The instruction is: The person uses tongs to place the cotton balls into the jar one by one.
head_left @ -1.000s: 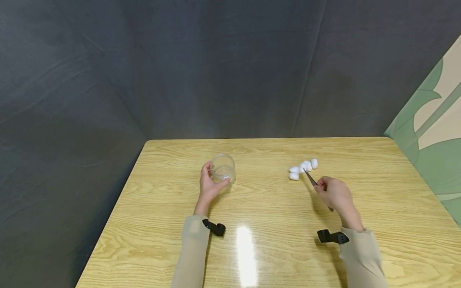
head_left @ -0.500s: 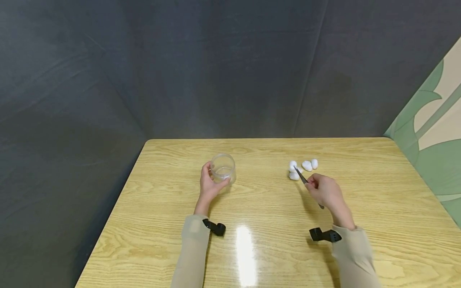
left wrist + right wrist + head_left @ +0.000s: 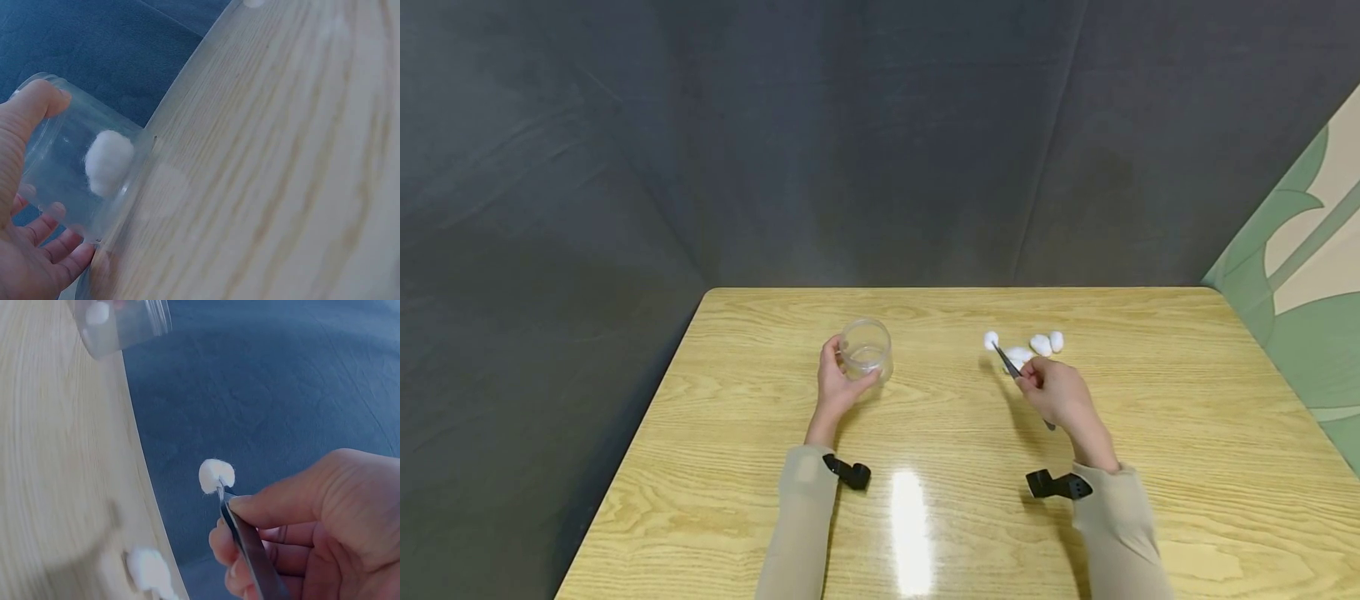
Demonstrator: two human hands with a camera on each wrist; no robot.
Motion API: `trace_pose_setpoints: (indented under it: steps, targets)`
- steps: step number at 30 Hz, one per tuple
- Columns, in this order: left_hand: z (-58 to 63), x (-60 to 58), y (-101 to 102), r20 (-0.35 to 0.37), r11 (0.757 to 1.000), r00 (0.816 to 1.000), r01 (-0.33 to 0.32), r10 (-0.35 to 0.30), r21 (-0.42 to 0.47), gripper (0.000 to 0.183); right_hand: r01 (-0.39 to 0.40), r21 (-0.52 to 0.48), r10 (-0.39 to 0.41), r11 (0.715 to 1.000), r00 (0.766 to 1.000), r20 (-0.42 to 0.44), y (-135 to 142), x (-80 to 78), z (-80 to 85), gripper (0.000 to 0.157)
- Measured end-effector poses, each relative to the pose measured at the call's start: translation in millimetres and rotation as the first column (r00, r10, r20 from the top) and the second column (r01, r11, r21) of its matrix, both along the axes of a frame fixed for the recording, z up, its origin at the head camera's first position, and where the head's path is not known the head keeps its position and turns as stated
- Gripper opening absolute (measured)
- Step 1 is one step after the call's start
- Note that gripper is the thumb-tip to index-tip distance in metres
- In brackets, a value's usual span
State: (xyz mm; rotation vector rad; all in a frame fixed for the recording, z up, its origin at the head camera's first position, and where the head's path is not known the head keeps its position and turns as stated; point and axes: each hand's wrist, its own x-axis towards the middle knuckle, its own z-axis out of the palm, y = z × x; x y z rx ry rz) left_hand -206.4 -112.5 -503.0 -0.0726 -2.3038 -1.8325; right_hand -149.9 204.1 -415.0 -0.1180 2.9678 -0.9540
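My left hand (image 3: 841, 387) grips a clear round jar (image 3: 867, 346) that stands upright on the table, thumb on one side and fingers round the other. Inside the jar lies a cotton ball (image 3: 109, 162), plain in the left wrist view. My right hand (image 3: 1060, 396) pinches a pair of metal tweezers (image 3: 249, 545), and their tips hold another cotton ball (image 3: 215, 475) above the tabletop. Several more cotton balls (image 3: 1041, 345) lie on the table just beyond the right hand; the nearest are partly hidden by the tweezers and hand.
The wood-grain table (image 3: 940, 417) reaches back to a dark cloth backdrop (image 3: 880, 150). At the right stands a green and beige leaf-patterned surface (image 3: 1315, 292). Between the jar and the cotton balls lies bare tabletop.
My right hand has moved left with the tweezers, carrying one cotton ball up and away from the group. The left hand and the jar have stayed in place.
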Motion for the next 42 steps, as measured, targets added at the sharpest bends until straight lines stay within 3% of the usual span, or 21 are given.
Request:
trace_pose_setpoints:
  steps: [18,42]
  targets:
    - [1.4,-1.0,1.1,0.005,1.0,1.0,-0.025,0.025,-0.01,0.08,-0.06,-0.035,0.057,0.998,0.995,-0.079,-29.3,-7.5,5.6,0.009]
    - [0.6,-0.8,0.9,0.009,0.999,1.0,-0.024,0.024,-0.021,0.081,-0.139,-0.103,0.126,0.985,0.985,-0.121,-71.4,-15.5,18.4,0.007]
